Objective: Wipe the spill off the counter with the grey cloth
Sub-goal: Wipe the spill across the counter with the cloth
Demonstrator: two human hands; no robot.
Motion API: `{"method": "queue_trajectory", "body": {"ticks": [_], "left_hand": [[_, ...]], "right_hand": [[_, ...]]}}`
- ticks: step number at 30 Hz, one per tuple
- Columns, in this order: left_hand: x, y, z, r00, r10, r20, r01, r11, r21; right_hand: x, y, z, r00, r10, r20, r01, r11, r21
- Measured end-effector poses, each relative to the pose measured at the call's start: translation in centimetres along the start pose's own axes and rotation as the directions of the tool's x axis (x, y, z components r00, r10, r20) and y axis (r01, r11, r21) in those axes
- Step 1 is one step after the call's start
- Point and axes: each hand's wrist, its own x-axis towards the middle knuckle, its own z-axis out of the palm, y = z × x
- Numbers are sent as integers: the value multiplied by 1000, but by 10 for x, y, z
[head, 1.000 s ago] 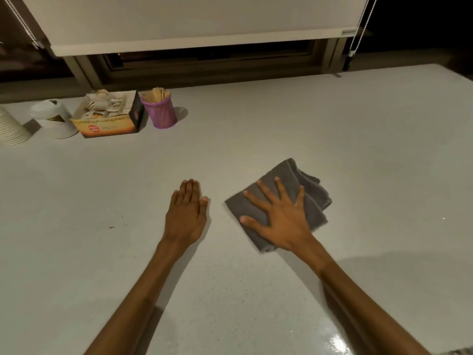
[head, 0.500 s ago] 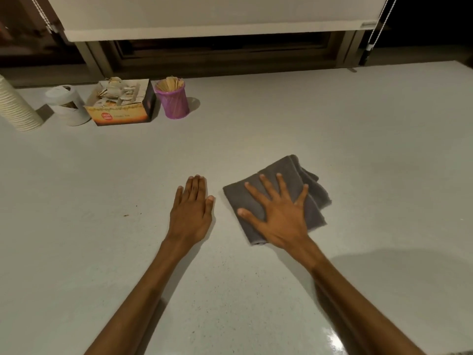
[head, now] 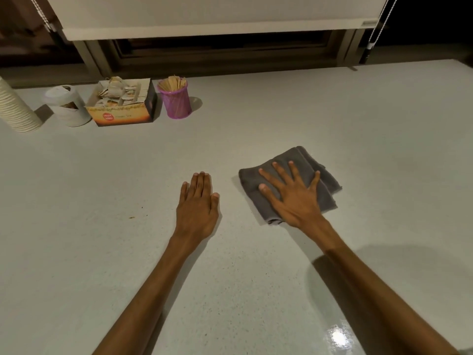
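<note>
Right hand (head: pixel 294 198) lies flat, palm down, on the grey cloth (head: pixel 291 183), fingers (head: pixel 280 172) spread wide, thumb out to the left; the grip is open, pressing down rather than pinching anything. Cloth is folded, lying on the white tabletop (head: pixel 358 139), sticking out past the fingertips on the far side and to the right of the palm, with loose layered edges at its far-right corner. Near-left corner of the cloth shows just left of the wrist.

Left hand (head: pixel 198 208) is flat on the bare tabletop, near the cloth's left edge but apart from it, fingers pressed together, thumb alongside; holds nothing.

Small brown specks (head: pixel 131 217) on the tabletop left of the left hand, well apart from the cloth. Cannot tell any wet spill around the cloth; a bright glare spot (head: pixel 337 338) shows on the surface on the near side of the right forearm.

Far beyond the left hand, a row at the back edge: purple cup (head: pixel 175 102) with wooden sticks, open cardboard box (head: pixel 122 111) of sachets touching or just beside it, white container (head: pixel 67 106), and a stack of paper cups (head: pixel 15 108) at the frame's left edge. White roller blind (head: pixel 204 14) hangs above the back.
</note>
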Motion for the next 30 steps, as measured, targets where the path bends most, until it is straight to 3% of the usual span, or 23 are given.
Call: {"method": "queue_trajectory", "body": {"ticks": [7, 12, 15, 25, 30], "left_hand": [[9, 11, -1, 999, -28, 20, 28, 999, 21], [7, 9, -1, 1000, -8, 17, 8, 1000, 20], [7, 9, -1, 1000, -9, 9, 9, 1000, 24], [39, 30, -5, 999, -11, 45, 11, 1000, -8], [37, 25, -3, 999, -2, 42, 3, 1000, -20]], "right_hand": [[58, -14, -6, 989, 117, 86, -123, 989, 79], [-6, -18, 0, 999, -26, 35, 25, 999, 41], [-37, -13, 1, 999, -36, -10, 37, 999, 29], [59, -35, 3, 991, 129, 37, -129, 992, -3], [34, -32, 1, 993, 118, 26, -119, 993, 17]]}}
